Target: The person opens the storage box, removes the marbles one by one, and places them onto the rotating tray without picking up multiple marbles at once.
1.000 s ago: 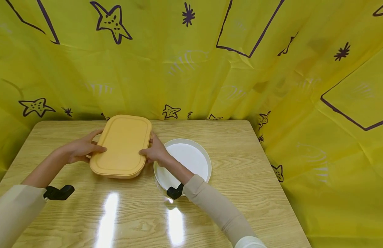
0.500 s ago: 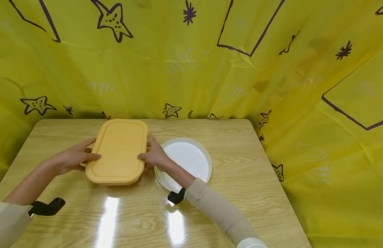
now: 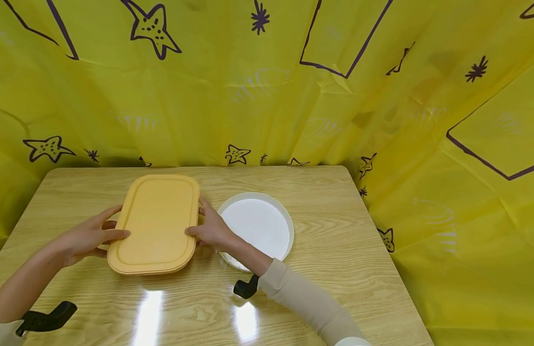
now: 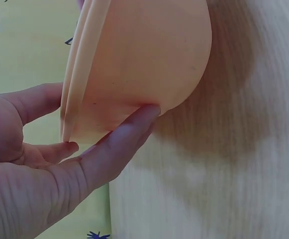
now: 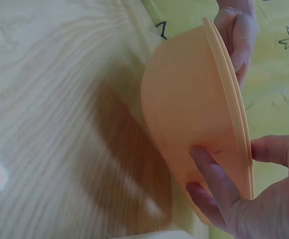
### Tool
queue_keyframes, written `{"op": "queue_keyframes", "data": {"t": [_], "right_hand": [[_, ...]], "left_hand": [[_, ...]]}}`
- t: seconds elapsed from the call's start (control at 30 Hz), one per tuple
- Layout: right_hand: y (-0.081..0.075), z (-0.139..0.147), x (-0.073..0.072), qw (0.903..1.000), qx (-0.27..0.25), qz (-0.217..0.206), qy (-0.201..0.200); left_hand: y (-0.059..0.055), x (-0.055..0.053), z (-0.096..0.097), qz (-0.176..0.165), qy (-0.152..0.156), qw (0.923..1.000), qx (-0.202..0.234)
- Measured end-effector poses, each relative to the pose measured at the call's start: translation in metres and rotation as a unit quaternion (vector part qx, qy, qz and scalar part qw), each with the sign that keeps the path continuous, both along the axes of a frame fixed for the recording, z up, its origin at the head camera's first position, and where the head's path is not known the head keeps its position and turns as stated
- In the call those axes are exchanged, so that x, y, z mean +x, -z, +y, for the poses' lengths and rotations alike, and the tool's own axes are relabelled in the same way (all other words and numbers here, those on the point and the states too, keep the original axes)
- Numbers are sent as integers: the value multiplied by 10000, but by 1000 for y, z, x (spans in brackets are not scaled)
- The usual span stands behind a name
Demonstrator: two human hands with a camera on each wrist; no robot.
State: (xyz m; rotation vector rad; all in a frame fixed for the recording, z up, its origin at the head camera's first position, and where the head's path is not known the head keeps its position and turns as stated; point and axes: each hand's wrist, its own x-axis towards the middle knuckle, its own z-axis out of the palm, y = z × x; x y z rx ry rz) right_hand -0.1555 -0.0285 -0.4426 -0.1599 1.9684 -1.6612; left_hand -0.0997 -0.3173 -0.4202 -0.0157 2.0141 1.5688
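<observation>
A pale orange, rounded-rectangular food container with a lid (image 3: 156,223) is held between my two hands, over the left part of the table. My left hand (image 3: 83,239) grips its left side, thumb on the lid's edge and fingers against the wall below the rim. On the opposite side my right hand (image 3: 211,228) grips it the same way. In the left wrist view the container's wall (image 4: 149,55) curves down towards the table, with its shadow beside it. The right wrist view shows the container (image 5: 194,99) from the other side, also beside its shadow.
A round white shallow dish with a raised rim (image 3: 289,226) rests on the wooden table (image 3: 336,269), partly covered by my right forearm. Yellow patterned curtains (image 3: 267,110) hang behind the table and along its right side.
Both hands have carried the container towards me and slightly left, clearing more of the dish's left edge. The white dish has stayed in its place.
</observation>
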Motion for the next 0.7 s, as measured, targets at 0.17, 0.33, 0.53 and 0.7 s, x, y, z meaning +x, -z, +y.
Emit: {"op": "queue_keyframes", "data": {"t": [0.17,0.33,0.53,0.7], "right_hand": [[2,2,10,9998,69,116,-149],[2,3,20,9995,195,126,-211],[1,5,30,9993,212,133,-269],[3,9,37,9989,185,173,-399]], "left_hand": [[4,13,-1,-83,-97,9999,8],[8,25,-1,-174,-221,9995,103],[8,37,-1,-200,-288,9994,72],[7,44,0,-206,-309,9993,6]]}}
